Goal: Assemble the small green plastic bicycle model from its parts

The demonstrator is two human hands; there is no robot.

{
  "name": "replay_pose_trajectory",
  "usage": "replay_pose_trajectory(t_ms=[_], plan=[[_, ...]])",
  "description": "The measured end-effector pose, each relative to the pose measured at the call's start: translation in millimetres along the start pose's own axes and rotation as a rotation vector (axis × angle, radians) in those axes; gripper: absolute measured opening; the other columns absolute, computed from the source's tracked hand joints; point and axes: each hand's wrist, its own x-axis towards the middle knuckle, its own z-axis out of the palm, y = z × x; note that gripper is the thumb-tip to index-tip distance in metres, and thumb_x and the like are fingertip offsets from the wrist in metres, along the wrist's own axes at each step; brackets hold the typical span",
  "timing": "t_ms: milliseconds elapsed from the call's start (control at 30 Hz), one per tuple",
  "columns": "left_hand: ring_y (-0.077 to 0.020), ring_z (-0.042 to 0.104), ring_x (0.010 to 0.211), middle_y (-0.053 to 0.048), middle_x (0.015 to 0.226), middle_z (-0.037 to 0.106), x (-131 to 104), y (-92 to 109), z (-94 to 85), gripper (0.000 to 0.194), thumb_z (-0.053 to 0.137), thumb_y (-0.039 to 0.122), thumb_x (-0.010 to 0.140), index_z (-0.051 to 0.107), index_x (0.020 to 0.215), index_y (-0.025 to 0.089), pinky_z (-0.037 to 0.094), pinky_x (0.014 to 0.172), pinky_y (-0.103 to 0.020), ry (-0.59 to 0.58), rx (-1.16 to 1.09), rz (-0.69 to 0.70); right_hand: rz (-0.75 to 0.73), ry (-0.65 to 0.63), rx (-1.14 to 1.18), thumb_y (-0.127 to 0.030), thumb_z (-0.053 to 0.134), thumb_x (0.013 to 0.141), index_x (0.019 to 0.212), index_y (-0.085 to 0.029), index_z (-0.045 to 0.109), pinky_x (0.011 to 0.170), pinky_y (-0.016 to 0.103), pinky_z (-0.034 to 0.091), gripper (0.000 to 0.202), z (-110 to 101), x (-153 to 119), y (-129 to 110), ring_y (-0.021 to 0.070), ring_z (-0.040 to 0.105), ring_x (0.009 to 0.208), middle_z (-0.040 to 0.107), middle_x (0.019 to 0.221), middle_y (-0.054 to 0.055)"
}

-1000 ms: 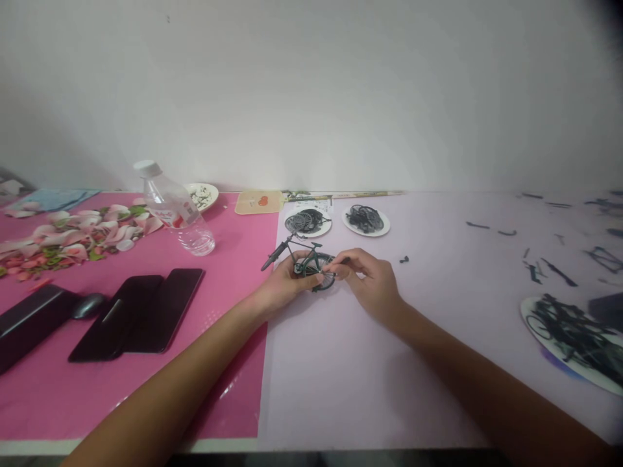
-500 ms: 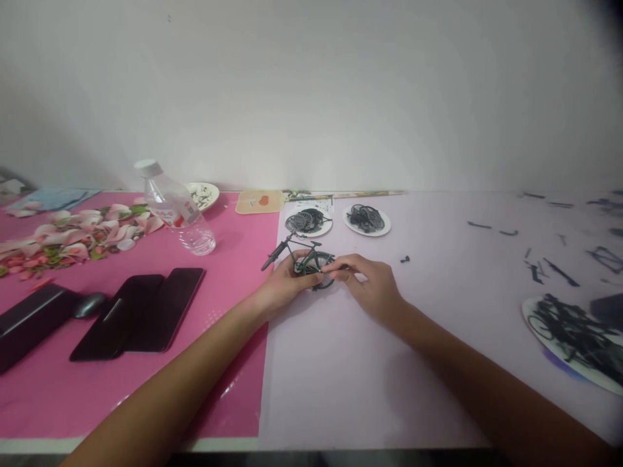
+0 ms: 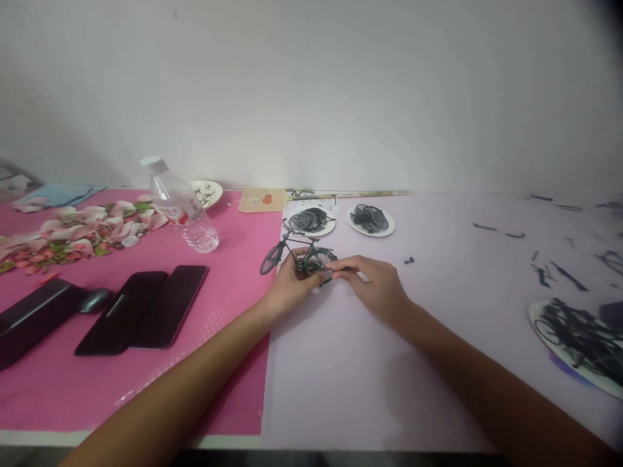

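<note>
A small dark model bicycle [image 3: 302, 251] is held above the table, its front wheel pointing left over the pink cover. My left hand [image 3: 291, 280] grips it from below near the rear wheel, thumb in front and fingers partly hidden behind. At the rear wheel's right side, my right hand [image 3: 366, 277] is closed in a pinch, with thumb and forefinger at the wheel. Whether a tiny part sits between those fingertips cannot be made out. Behind the bicycle are two white plates of dark parts, one on the left [image 3: 332, 228] and one on the right [image 3: 391, 227].
A large plate [image 3: 538, 318] of dark bicycle pieces lies right, with loose parts [image 3: 568, 275] behind it. One small dark piece [image 3: 409, 260] lies near my right hand. Left are a bottle [image 3: 182, 211], two phones [image 3: 168, 305], a mouse [image 3: 95, 300] and artificial flowers [image 3: 92, 227].
The bicycle's front wheel and handlebar have turned, so the wheel now shows more of its round side. Both hands remain at the rear wheel. The whole view has shifted slightly.
</note>
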Motion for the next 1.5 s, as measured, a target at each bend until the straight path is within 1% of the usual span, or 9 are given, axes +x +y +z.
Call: replay_pose_trajectory(t_ms=[100,200,300,500,667,800,1200,1333,1500], plan=[[-0.0198,0.069,0.092,-0.008,0.11,0.071,0,-3,-0.2,0.067,0.086,0.032,0.078,0.047,0.132,0.022,0.053,0.082,-0.034,0.06,0.046,0.036,-0.025,0.004,0.014,-0.029,0.068,0.098,0.105,-0.03,0.077,0.087,0.036,0.062,0.012,0,2,2,0.0211,0.077,0.093,0.081,0.102,0.001],[-0.0205,0.068,0.1,-0.009,0.115,0.069,2,-5,-1.6,0.062,0.086,0.029,0.077,0.05,0.127,0.022,0.052,0.091,-0.035,0.13,0.081,0.107,-0.1,0.008,0.051,-0.026,0.07,0.096,0.105,-0.03,0.077,0.089,0.039,0.061,0.012,-1,5,4,0.0225,0.076,0.095,0.08,0.102,0.002],[-0.0205,0.068,0.104,-0.008,0.117,0.069,4,-7,-2.7,0.058,0.084,0.028,0.078,0.05,0.125,0.022,0.051,0.097,-0.036,0.159,0.108,0.168,-0.138,-0.002,0.051,-0.026,0.07,0.096,0.104,-0.03,0.077,0.087,0.042,0.061,0.012,0,7,7,0.0233,0.074,0.094,0.079,0.1,0.003],[-0.0187,0.069,0.099,-0.008,0.114,0.068,5,-9,-1.5,0.052,0.078,0.025,0.082,0.048,0.124,0.02,0.055,0.092,-0.035,0.18,0.198,0.19,-0.199,-0.017,0.029,-0.016,0.065,0.098,0.11,-0.026,0.077,0.085,0.039,0.061,0.019,2,5,11,0.0205,0.073,0.093,0.08,0.102,0.004],[-0.0174,0.069,0.094,-0.008,0.113,0.067,5,-11,-2.1,0.051,0.077,0.026,0.083,0.047,0.124,0.02,0.056,0.086,-0.033,0.168,0.219,0.208,-0.205,-0.031,0.007,-0.012,0.059,0.1,0.111,-0.026,0.077,0.084,0.036,0.061,0.025,0,5,10,0.0186,0.074,0.092,0.08,0.102,0.004],[-0.0175,0.068,0.094,-0.008,0.112,0.067,5,-11,-2.1,0.048,0.075,0.026,0.084,0.046,0.122,0.019,0.055,0.086,-0.033,0.168,0.232,0.229,-0.219,-0.038,-0.018,-0.009,0.056,0.1,0.111,-0.025,0.077,0.085,0.036,0.061,0.028,-1,5,10,0.0182,0.074,0.093,0.08,0.103,0.004],[-0.0195,0.069,0.098,-0.01,0.118,0.065,5,-14,-3.9,0.051,0.072,0.028,0.087,0.044,0.129,0.02,0.056,0.09,-0.036,0.213,0.353,0.248,-0.155,-0.056,-0.145,-0.022,0.065,0.099,0.109,-0.022,0.078,0.081,0.034,0.058,0.016,1,5,15,0.0192,0.073,0.087,0.08,0.097,0.005],[-0.0183,0.068,0.093,-0.01,0.119,0.064,4,-14,-4.5,0.051,0.071,0.029,0.088,0.043,0.129,0.021,0.056,0.087,-0.035,0.22,0.401,0.257,-0.152,-0.074,-0.204,-0.025,0.065,0.1,0.108,-0.022,0.078,0.08,0.032,0.057,0.015,1,5,15,0.0188,0.074,0.087,0.081,0.097,0.004],[-0.019,0.067,0.098,-0.01,0.122,0.062,4,-17,-5.4,0.05,0.07,0.032,0.089,0.042,0.129,0.021,0.056,0.091,-0.036,0.207,0.419,0.282,-0.127,-0.071,-0.292,-0.029,0.066,0.1,0.104,-0.022,0.077,0.075,0.03,0.054,0.014,1,4,13,0.0172,0.073,0.079,0.081,0.096,0.003]])
